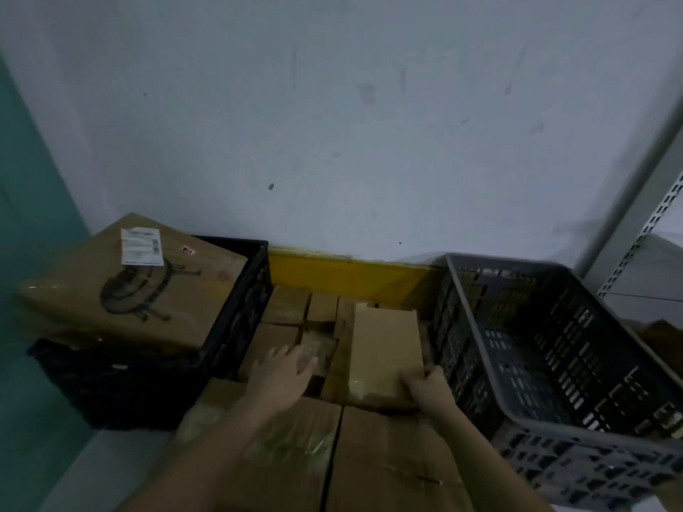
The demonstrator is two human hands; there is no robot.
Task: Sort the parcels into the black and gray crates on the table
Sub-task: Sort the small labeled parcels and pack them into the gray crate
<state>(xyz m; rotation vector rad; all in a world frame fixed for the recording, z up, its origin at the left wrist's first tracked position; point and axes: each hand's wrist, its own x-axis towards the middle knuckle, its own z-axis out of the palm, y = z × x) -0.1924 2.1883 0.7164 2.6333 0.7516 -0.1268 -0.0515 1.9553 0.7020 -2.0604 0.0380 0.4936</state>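
From the head view, the right hand (430, 388) has its grip closed on the near right corner of a tan box (384, 349), fingers curled over the edge, and that box lies tilted atop the heap of parcels (295, 315) packed between the two crates. The left hand (282, 375) reaches forward with a wide, loose grip, fingers spread and resting flat on a small parcel (321, 351) just left of the tan box; it clasps nothing. The black crate (236, 319) stands to the left, and a big carton (136, 286) with a white label (142, 247) and a dark printed mark sits tilted in it, sticking up past the rim. The gray crate (554, 364) stands to the right, tipped a little, its slotted walls and floor showing; whether anything lies in it is hard to tell in the dim light. Nearest the camera, under both forearms, lie two larger cartons (369, 456) side by side, touching. Behind the heap runs a yellow strip (343, 271) at the foot of a pale wall (332, 105). A slotted metal shelf post (654, 219) stands at the far right. The desk itself is hidden beneath the boxes.
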